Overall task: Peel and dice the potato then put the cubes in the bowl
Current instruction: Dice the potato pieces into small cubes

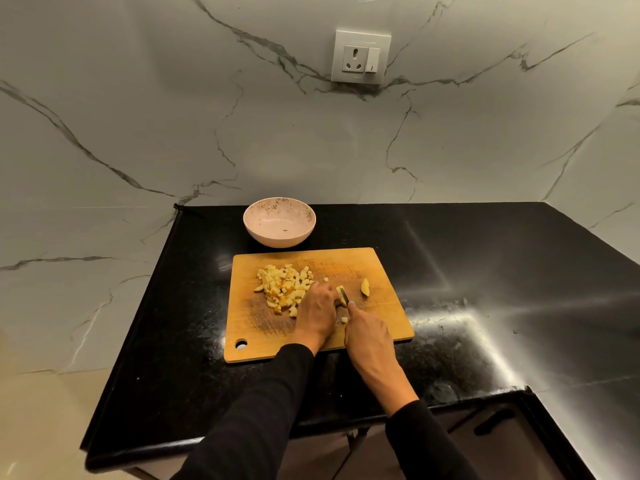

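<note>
A wooden cutting board (377, 327) lies on the black counter. A heap of yellow potato cubes (282, 287) covers its left part. My left hand (317, 315) holds down a small potato piece (341, 292) at the board's middle, fingers curled over it. My right hand (369, 336) grips a knife (344, 295), index finger along its back, the blade set on that piece. One potato wedge (365, 287) lies apart to the right, and a single cube (344, 319) sits between my hands. Behind the board stands a pale pink bowl (263, 233), with no cubes in it.
The black counter (485, 289) ends at a marble wall behind and on the left, with a white wall socket (360, 57) above. The counter's front edge runs below my forearms, with a cabinet drawer (491, 438) underneath at the right.
</note>
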